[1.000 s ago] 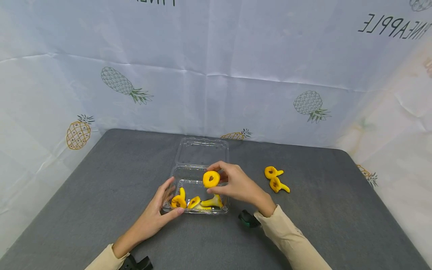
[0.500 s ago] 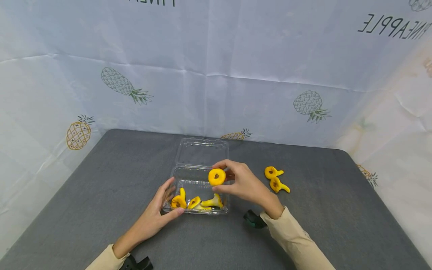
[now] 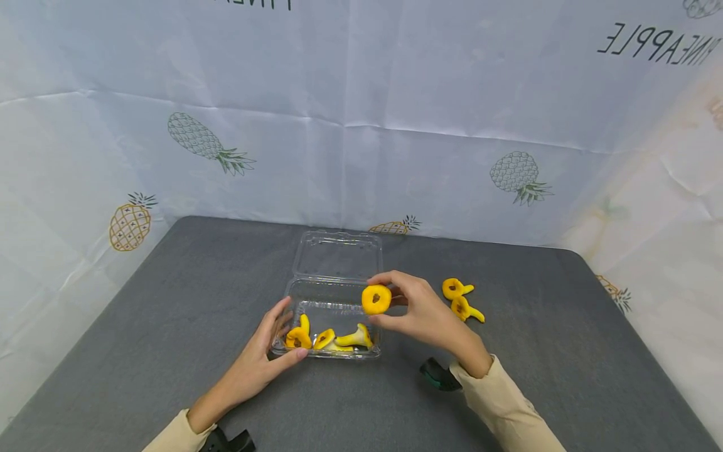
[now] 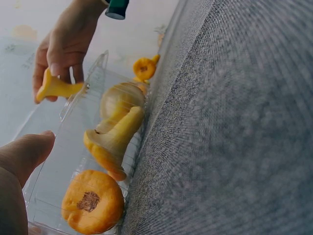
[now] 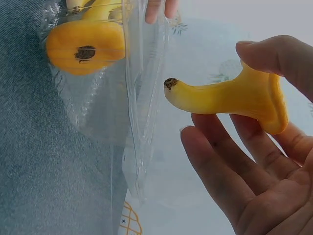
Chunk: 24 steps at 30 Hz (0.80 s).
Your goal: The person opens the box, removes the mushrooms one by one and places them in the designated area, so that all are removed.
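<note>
A clear plastic clamshell box (image 3: pixel 333 292) lies open on the grey table, with several yellow toy mushrooms (image 3: pixel 327 339) (image 4: pixel 115 142) along its near wall. My left hand (image 3: pixel 270 348) grips the box's near left corner, thumb (image 4: pixel 24 152) at its rim. My right hand (image 3: pixel 420 311) pinches one yellow mushroom (image 3: pixel 376 299) (image 5: pixel 230 95) by its cap, above the box's right edge, its stem pointing away from the palm. The same held mushroom (image 4: pixel 56 88) shows in the left wrist view.
Two more yellow mushrooms (image 3: pixel 460 298) lie on the grey table (image 3: pixel 169 326) right of the box. The box's lid (image 3: pixel 339 254) lies flat behind it. A pineapple-print sheet (image 3: pixel 361 113) walls the back and sides. A dark wrist device (image 3: pixel 437 375) sits under my right forearm.
My right hand has carried the pinched mushroom to the right, from over the middle of the box to its right edge. The left hand and the box have stayed put.
</note>
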### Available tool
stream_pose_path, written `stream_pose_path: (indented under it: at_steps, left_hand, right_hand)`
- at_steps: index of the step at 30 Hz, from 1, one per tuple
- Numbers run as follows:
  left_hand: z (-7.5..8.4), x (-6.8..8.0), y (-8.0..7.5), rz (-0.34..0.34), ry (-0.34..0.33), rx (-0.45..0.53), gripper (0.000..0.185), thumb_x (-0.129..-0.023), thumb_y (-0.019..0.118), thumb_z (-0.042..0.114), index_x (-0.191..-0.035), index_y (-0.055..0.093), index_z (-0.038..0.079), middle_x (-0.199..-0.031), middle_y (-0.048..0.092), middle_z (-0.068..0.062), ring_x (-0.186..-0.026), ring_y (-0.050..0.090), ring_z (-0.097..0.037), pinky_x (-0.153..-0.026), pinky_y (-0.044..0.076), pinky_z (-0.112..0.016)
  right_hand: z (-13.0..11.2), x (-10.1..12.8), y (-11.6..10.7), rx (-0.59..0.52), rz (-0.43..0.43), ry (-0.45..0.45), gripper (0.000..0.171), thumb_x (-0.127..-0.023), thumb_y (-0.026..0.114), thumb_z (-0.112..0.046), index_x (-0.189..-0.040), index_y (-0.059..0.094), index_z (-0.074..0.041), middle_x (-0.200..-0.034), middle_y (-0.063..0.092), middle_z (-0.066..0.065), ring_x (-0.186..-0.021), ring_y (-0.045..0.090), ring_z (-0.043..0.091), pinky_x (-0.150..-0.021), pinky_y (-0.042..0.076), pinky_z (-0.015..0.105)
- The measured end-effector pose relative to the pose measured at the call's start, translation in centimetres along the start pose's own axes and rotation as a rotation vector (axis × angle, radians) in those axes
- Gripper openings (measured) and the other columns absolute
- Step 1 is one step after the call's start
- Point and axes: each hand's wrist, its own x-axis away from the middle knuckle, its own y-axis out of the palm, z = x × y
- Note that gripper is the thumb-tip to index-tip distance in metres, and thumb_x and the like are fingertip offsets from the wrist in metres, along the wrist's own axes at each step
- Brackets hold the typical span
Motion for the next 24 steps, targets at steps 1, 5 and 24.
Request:
stream_pose_path:
  at_steps: [1, 5, 24]
  left_hand:
    - [0.0, 0.0, 0.0, 0.001, 0.000, -0.001, 0.088, -0.094, 0.070, 0.025, -0.159, 0.013, 0.010, -0.163, 0.022, -0.020, -0.145, 0.034, -0.041, -0.114, 0.039, -0.048]
    - [-0.1, 0.0, 0.0, 0.006, 0.008, 0.003, 0.087, -0.093, 0.070, 0.024, -0.159, 0.014, 0.010, -0.163, 0.023, -0.020, -0.145, 0.035, -0.040, -0.113, 0.040, -0.019]
    - [-0.1, 0.0, 0.0, 0.003, 0.008, 0.002, 0.088, -0.093, 0.070, 0.024, -0.159, 0.012, 0.010, -0.162, 0.023, -0.020, -0.145, 0.035, -0.041, -0.112, 0.037, -0.057]
  right_hand:
    - [0.0, 0.1, -0.1, 0.004, 0.003, 0.000, 0.051, -0.082, 0.081, -0.011, -0.128, 0.059, -0.010, -0.120, 0.065, 0.005, -0.099, 0.068, 0.016, -0.089, 0.059, 0.025]
    - [0.3, 0.8, -0.3, 0.012, 0.020, 0.004, 0.052, -0.081, 0.081, -0.009, -0.128, 0.059, -0.010, -0.119, 0.065, 0.004, -0.098, 0.067, 0.015, -0.088, 0.059, 0.024]
    - [2.1, 4.0, -0.7, 0.086, 0.036, 0.061, 0.051, -0.083, 0.079, -0.008, -0.129, 0.058, -0.010, -0.121, 0.065, 0.003, -0.102, 0.066, 0.015, -0.089, 0.059, 0.027]
